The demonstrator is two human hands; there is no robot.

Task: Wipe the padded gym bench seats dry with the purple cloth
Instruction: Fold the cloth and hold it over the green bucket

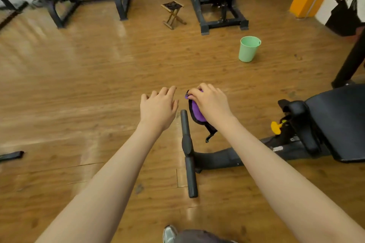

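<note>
Purple cloth [194, 111], edged in black, was bunched under my right hand [210, 102], whose fingers curled round it and pinched its top edge, a black strap dangling beneath my wrist. My left hand [159, 107] hung just beside that grip, fingers spread and relaxed, holding nothing, apart from the cloth. Directly below the cloth lay the black foot bar [189, 152] of the bench, on the wooden floor [88, 85]. To the right of my right grip, well apart from it, sat the black padded seat [339, 122], with a yellow knob [276, 127] between the seat and my forearm. Beyond my right hand, further off, a green bucket [249, 49] stood on the floor, and past it a small folding stool [173, 14].
</note>
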